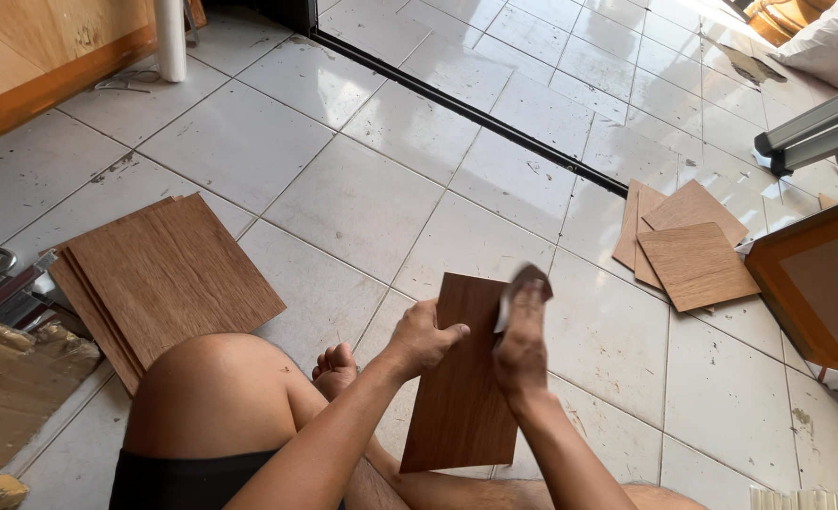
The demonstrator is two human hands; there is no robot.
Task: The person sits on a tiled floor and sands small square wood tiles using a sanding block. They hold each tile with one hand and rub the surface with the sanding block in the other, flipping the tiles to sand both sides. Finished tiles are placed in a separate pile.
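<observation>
Brown veneer panel (pixel 461 378) gripped in my left hand (pixel 425 337); right hand (pixel 520 342) pinches sandpaper (pixel 524 283) against it. Pressing hard could snap the thin panel.

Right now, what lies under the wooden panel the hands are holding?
Below the wooden panel, held by the left hand and right hand, white floor tiles show around its edges. Its lower end overlaps the person's leg; anything directly beneath is covered.
</observation>
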